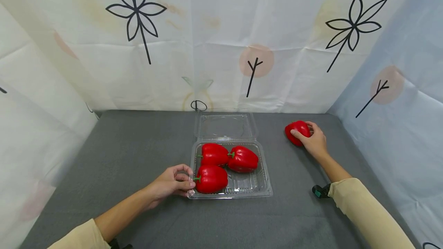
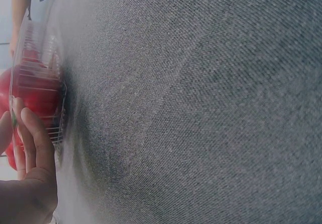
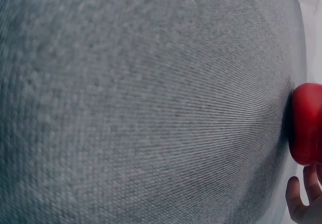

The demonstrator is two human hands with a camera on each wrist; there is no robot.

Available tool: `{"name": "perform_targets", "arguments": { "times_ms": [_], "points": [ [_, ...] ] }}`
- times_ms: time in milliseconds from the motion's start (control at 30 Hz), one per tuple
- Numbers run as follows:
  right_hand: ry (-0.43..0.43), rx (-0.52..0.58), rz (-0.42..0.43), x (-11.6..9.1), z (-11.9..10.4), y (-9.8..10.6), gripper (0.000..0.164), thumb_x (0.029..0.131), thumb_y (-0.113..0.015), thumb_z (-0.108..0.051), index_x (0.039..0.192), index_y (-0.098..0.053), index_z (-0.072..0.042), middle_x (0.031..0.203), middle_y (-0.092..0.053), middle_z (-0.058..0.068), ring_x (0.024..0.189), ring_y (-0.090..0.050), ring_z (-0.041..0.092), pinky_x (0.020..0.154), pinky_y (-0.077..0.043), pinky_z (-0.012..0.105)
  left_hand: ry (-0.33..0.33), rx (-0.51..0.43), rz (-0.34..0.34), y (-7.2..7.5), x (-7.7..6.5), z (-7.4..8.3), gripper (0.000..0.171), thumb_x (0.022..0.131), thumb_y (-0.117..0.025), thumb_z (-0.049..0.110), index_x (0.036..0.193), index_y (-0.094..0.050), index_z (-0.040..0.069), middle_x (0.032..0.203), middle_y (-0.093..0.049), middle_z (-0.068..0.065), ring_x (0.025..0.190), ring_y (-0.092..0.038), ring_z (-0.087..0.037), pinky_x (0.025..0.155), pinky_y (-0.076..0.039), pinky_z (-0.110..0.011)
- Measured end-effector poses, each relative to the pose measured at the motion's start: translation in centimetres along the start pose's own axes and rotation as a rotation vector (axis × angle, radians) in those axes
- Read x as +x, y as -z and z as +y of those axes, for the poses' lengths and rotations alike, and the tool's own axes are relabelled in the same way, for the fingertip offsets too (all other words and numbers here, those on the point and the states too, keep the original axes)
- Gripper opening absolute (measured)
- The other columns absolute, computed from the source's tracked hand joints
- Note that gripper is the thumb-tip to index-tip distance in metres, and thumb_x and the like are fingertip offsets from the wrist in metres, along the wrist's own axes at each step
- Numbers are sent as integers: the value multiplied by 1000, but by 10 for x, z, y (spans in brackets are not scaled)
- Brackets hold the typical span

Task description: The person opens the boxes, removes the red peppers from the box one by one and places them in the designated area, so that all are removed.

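Observation:
A clear plastic clamshell container (image 1: 249,183) lies with its lid (image 1: 225,126) folded back. Three red bell peppers sit in it: one at the back left (image 1: 214,153), one at the back right (image 1: 243,159) and one at the front left (image 1: 212,180). My left hand (image 1: 174,183) pinches the container's left rim, thumb over the edge and fingers along the outer wall, as the left wrist view (image 2: 35,148) also shows. Far to the right, my right hand (image 1: 315,141) grips another red bell pepper (image 1: 298,131) between thumb and fingers; in the right wrist view that pepper (image 3: 308,123) is partly cut off.
Grey cloth (image 1: 138,145) covers the table. Behind it hangs a pale curtain (image 1: 221,49) with leaf and tree drawings, and more curtain (image 1: 408,126) closes off the right side. A black wrist device (image 1: 321,191) is on the right forearm.

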State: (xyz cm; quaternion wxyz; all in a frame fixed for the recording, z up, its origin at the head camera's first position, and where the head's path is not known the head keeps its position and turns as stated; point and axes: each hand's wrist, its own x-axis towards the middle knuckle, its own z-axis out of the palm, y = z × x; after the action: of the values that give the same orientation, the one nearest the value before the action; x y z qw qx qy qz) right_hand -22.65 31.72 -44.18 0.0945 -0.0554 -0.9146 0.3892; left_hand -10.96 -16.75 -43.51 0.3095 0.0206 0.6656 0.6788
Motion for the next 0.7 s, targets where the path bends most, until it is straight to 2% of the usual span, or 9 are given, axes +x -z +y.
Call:
{"name": "perform_targets", "arguments": {
  "times_ms": [300,467,600,700],
  "points": [
    [-6,0,10,-2,1,0,77,93,-67,-43,147,-35,2,142,-42,30,124,-42,47,94,-47,63,0,-15,-11,1,2,-2,36,88,-76,9,111,-48,1,85,-67,-7,75,-69,-21,75,-59,-33],
    [-1,-56,12,-5,-3,-2,79,93,-66,-45,148,-34,2,142,-40,30,126,-40,47,95,-45,64,-1,-14,-14,1,2,-2,36,88,-76,10,110,-49,2,85,-67,-7,76,-69,-21,75,-59,-33],
    [38,-134,42,-8,-12,-4,81,91,-68,-44,149,-33,0,144,-37,30,129,-36,48,98,-38,68,6,-16,-10,1,1,-1,36,88,-76,10,110,-49,2,85,-67,-7,75,-68,-20,75,-58,-33],
    [107,-164,90,-12,-22,-7,78,88,-73,-38,147,-37,-2,143,-38,29,130,-35,48,99,-30,71,5,-15,-11,1,1,0,36,88,-76,10,111,-48,2,85,-67,-6,75,-68,-20,74,-58,-32]
  ]
}}
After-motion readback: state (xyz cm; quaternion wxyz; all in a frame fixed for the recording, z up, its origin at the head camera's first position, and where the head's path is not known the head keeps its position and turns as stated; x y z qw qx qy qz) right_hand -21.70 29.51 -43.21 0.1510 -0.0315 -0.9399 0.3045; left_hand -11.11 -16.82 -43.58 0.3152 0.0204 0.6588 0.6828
